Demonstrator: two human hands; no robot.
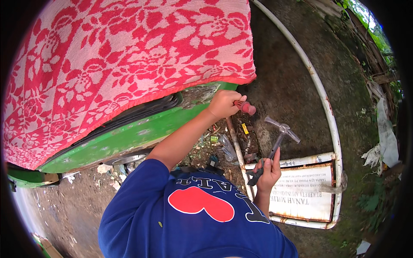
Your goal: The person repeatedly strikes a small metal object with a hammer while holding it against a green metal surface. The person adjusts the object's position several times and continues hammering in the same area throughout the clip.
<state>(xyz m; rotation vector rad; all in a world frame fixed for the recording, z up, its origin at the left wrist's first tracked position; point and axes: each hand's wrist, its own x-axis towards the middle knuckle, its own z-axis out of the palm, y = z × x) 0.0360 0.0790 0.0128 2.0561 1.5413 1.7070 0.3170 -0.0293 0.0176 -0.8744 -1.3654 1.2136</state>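
Observation:
My left hand (226,105) is closed on a red tool handle (246,108) at the rusty, chipped corner of a green car body (116,131); the rest of that tool is hidden or unclear. A red and pink floral blanket (129,51) drapes over the car just above. Lower right, my right hand (269,172) grips a metal hammer (282,131) by its dark handle, head upward, a little apart from the red handle.
A curved white pipe frame (320,92) with a rusty-edged white sign (301,198) lies to my right. Dirt ground (77,206) holds scattered litter and leaves. Plants and pale scraps (385,133) line the right edge. A wheel (127,159) shows beneath the car.

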